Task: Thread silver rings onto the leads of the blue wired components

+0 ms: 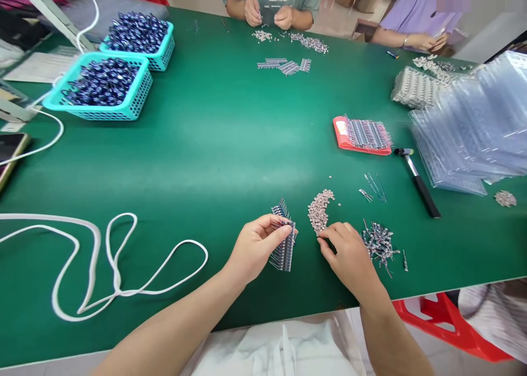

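My left hand (pixel 259 243) pinches a strip of thin metal pins (pixel 284 254) set side by side in rows, just above the green table. My right hand (pixel 348 255) is at the lower end of a curved pile of tiny pinkish-silver beads (pixel 318 211). Its thumb and forefinger come together at the table; whatever is between them is too small to tell. Close by on the right lies a heap of small loose metal pieces (pixel 379 243) with dark blue parts. Thin wire pieces (pixel 375 186) lie beyond it.
Teal baskets (pixel 142 93) of shiny dark blue pieces stand at the back left. A white cord (pixel 117 282) loops at the left. To the right are a red packet (pixel 343 137) under pin strips, a hammer (pixel 422 189) and clear plastic trays (pixel 469 129). Two people work across the table.
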Available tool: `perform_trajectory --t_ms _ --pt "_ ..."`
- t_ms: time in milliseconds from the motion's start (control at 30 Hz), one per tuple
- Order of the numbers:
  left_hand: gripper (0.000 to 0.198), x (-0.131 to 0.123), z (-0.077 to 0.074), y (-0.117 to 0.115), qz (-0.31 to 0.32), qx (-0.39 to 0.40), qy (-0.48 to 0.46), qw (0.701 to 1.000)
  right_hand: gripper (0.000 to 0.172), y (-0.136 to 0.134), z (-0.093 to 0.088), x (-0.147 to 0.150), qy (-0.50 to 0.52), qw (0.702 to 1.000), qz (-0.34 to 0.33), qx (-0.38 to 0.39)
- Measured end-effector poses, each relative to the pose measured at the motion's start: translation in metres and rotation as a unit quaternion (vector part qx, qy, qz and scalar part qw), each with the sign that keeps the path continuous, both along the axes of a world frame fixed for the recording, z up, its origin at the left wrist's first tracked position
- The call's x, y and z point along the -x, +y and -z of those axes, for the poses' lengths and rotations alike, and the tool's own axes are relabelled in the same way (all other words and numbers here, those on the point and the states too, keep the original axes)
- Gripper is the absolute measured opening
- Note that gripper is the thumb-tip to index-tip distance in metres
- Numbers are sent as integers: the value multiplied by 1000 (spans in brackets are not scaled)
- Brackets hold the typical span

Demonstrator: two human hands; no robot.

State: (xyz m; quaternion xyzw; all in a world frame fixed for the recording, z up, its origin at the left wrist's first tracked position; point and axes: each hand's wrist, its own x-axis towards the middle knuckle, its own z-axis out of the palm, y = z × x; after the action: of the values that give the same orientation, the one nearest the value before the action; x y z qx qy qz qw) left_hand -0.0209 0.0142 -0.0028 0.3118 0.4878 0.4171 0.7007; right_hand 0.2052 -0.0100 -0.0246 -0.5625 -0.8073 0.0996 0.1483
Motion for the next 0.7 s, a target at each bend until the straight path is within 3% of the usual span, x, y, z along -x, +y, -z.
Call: perform_trajectory --t_ms 700 --pt "18 2 9 -1 8 -2 22 1000 22 -16 0 -1 3 1000 9 6"
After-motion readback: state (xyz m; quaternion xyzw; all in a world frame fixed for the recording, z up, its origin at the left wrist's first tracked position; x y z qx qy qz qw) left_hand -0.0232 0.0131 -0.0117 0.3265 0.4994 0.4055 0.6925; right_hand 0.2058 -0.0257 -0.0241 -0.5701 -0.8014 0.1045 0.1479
